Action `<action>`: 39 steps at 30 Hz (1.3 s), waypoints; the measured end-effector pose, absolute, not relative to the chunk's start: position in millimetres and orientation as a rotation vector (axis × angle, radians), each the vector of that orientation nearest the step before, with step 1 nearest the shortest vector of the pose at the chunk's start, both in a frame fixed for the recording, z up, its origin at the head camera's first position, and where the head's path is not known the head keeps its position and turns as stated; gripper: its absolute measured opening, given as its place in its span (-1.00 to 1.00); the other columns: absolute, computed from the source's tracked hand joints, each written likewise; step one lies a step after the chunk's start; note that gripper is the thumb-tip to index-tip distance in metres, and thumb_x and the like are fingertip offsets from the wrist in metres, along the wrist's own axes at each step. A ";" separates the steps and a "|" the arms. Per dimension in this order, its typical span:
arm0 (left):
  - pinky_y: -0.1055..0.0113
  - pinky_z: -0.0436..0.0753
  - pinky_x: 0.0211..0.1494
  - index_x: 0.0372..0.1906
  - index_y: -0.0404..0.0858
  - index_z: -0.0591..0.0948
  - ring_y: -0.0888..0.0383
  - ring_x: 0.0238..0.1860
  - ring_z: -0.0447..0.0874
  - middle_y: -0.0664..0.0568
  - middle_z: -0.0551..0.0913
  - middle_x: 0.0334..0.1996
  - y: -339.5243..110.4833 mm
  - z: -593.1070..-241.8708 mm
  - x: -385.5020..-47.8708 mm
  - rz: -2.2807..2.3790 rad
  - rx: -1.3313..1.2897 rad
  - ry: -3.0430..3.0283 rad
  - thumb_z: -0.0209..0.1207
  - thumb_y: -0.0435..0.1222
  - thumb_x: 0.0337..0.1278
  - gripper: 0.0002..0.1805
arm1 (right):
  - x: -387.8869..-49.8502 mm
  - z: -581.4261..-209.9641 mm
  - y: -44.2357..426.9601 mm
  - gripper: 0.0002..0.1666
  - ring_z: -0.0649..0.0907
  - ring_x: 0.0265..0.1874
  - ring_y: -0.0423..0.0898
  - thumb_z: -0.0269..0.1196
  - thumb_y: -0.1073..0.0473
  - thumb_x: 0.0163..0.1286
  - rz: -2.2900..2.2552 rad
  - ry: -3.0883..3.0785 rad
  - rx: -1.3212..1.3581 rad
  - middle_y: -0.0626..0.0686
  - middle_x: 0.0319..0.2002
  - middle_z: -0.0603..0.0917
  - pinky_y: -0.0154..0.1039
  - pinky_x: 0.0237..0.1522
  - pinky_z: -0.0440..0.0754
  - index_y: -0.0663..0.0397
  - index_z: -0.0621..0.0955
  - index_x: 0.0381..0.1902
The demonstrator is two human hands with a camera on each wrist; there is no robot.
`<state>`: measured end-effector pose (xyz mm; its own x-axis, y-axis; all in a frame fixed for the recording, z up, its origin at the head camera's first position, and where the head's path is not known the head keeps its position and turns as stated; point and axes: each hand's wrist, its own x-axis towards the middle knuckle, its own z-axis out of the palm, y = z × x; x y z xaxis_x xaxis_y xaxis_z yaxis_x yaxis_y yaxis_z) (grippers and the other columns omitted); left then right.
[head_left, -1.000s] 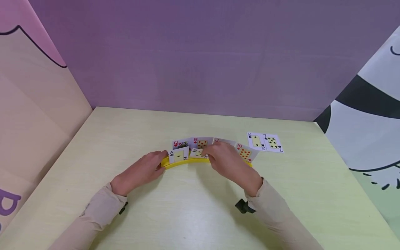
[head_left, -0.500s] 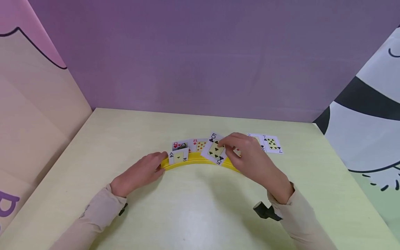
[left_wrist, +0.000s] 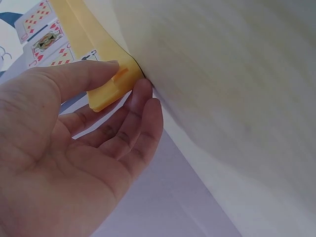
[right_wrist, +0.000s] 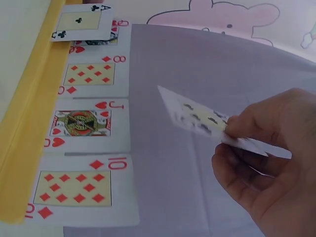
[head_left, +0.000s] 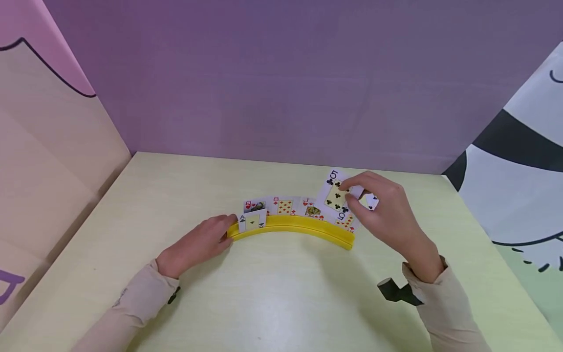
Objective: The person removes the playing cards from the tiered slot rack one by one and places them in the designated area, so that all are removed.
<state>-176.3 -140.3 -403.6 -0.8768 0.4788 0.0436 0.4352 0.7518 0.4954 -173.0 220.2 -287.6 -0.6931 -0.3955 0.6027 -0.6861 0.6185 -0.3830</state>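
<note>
My left hand (head_left: 198, 244) grips the left end of a yellow curved card holder (head_left: 292, 224); the left wrist view has the thumb on its face and fingers curled beneath. My right hand (head_left: 393, 212) pinches a five of clubs (head_left: 335, 196) between thumb and fingertips, held above the holder's right part. In the holder's front slot, at the left, stands an ace of clubs (head_left: 252, 221). Behind it are a queen of hearts (right_wrist: 106, 37), an eight of diamonds (right_wrist: 90, 74), a jack of hearts (right_wrist: 81, 123) and a ten of diamonds (right_wrist: 74, 187).
A black-suited two (head_left: 371, 201) lies on the pale table (head_left: 246, 303) behind the holder's right end, mostly covered by my right hand. The seven seen there earlier is hidden. A purple wall (head_left: 281, 88) bounds the back, with patterned panels at both sides.
My right hand has drawn the five of clubs out of the holder's front slot and carried it up and rightward. My left hand has kept its grip on the holder.
</note>
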 end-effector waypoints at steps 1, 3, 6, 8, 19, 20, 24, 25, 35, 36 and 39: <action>0.31 0.69 -0.20 0.06 -0.36 0.51 0.07 -0.17 0.62 -0.15 0.64 -0.04 -140.2 -403.5 -176.5 0.771 0.748 2.862 0.24 -0.41 0.25 -0.69 | -174.3 -286.9 223.1 -0.69 0.60 -0.30 -0.22 0.29 0.51 0.22 0.842 -2.361 0.851 -0.08 -0.19 0.73 -0.49 -0.23 0.49 0.08 0.72 -0.15; 0.31 0.69 -0.20 0.06 -0.35 0.51 0.08 -0.17 0.62 -0.15 0.64 -0.04 -140.1 -403.6 -176.9 0.765 0.748 2.868 0.24 -0.40 0.25 -0.69 | -177.3 -285.6 229.4 -0.67 0.60 -0.31 -0.24 0.30 0.53 0.21 0.851 -2.325 0.840 -0.07 -0.18 0.74 -0.53 -0.20 0.51 0.09 0.73 -0.14; 0.31 0.69 -0.20 0.05 -0.34 0.51 0.08 -0.17 0.62 -0.14 0.65 -0.05 -139.9 -403.9 -177.3 0.763 0.758 2.871 0.24 -0.41 0.25 -0.70 | -181.7 -285.6 238.6 -0.65 0.59 -0.30 -0.28 0.33 0.54 0.20 0.851 -2.296 0.807 -0.03 -0.17 0.74 -0.58 -0.14 0.51 0.12 0.72 -0.11; 0.32 0.69 -0.21 0.05 -0.34 0.51 0.09 -0.17 0.61 -0.13 0.65 -0.06 -139.8 -403.9 -177.3 0.763 0.759 2.871 0.24 -0.40 0.24 -0.69 | -183.9 -286.1 244.0 -0.67 0.59 -0.25 -0.29 0.34 0.53 0.20 0.855 -2.297 0.782 -0.01 -0.16 0.73 -0.59 -0.09 0.52 0.14 0.72 -0.11; 0.38 0.65 -0.28 0.05 -0.35 0.52 0.09 -0.21 0.60 -0.13 0.64 -0.08 -139.0 -403.1 -176.5 0.756 0.743 2.863 0.24 -0.41 0.23 -0.69 | -194.9 -291.2 269.7 -0.78 0.56 -0.26 -0.47 0.32 0.47 0.26 0.819 -2.322 0.640 0.07 -0.20 0.75 -0.63 -0.18 0.48 0.18 0.75 -0.16; 0.38 0.65 -0.28 0.05 -0.35 0.52 0.09 -0.21 0.60 -0.13 0.64 -0.08 -139.1 -403.1 -176.4 0.759 0.746 2.862 0.24 -0.41 0.23 -0.69 | -195.9 -291.6 272.5 -0.78 0.55 -0.27 -0.49 0.32 0.46 0.27 0.816 -2.324 0.619 0.08 -0.20 0.75 -0.63 -0.19 0.47 0.17 0.76 -0.16; 0.38 0.64 -0.27 0.04 -0.33 0.51 0.10 -0.22 0.59 -0.10 0.64 -0.10 -139.3 -402.3 -175.4 0.766 0.749 2.861 0.25 -0.40 0.23 -0.70 | -201.4 -294.7 283.1 -0.79 0.52 -0.30 -0.55 0.32 0.43 0.29 0.791 -2.330 0.547 0.13 -0.20 0.76 -0.67 -0.23 0.44 0.18 0.77 -0.15; 0.38 0.64 -0.28 0.03 -0.33 0.51 0.10 -0.22 0.59 -0.11 0.64 -0.10 -139.4 -402.2 -175.3 0.769 0.755 2.860 0.25 -0.41 0.23 -0.70 | -203.2 -295.9 285.5 -0.80 0.52 -0.30 -0.55 0.31 0.43 0.29 0.794 -2.332 0.534 0.14 -0.19 0.76 -0.67 -0.23 0.44 0.19 0.76 -0.15; 0.37 0.66 -0.26 0.07 -0.35 0.51 0.08 -0.19 0.60 -0.14 0.64 -0.04 -139.5 -401.4 -173.6 0.753 0.726 2.854 0.26 -0.41 0.23 -0.67 | -218.4 -312.1 308.9 -0.67 0.54 -0.29 -0.17 0.22 0.35 0.37 0.837 -2.449 0.323 0.23 -0.02 0.67 -0.67 -0.25 0.37 0.20 0.66 0.08; 0.36 0.66 -0.27 0.07 -0.35 0.51 0.07 -0.19 0.61 -0.15 0.64 -0.04 -139.5 -401.4 -173.6 0.752 0.723 2.855 0.26 -0.41 0.23 -0.67 | -220.3 -313.8 311.8 -0.65 0.55 -0.27 -0.10 0.21 0.35 0.38 0.829 -2.455 0.310 0.24 0.00 0.66 -0.68 -0.26 0.36 0.20 0.66 0.10; 0.37 0.66 -0.27 0.07 -0.35 0.51 0.07 -0.19 0.61 -0.16 0.64 -0.03 -139.7 -401.2 -173.4 0.753 0.717 2.855 0.26 -0.41 0.23 -0.66 | -226.0 -318.8 319.6 -0.65 0.57 -0.23 0.01 0.20 0.35 0.39 0.815 -2.451 0.284 0.25 0.02 0.66 -0.70 -0.25 0.35 0.18 0.65 0.12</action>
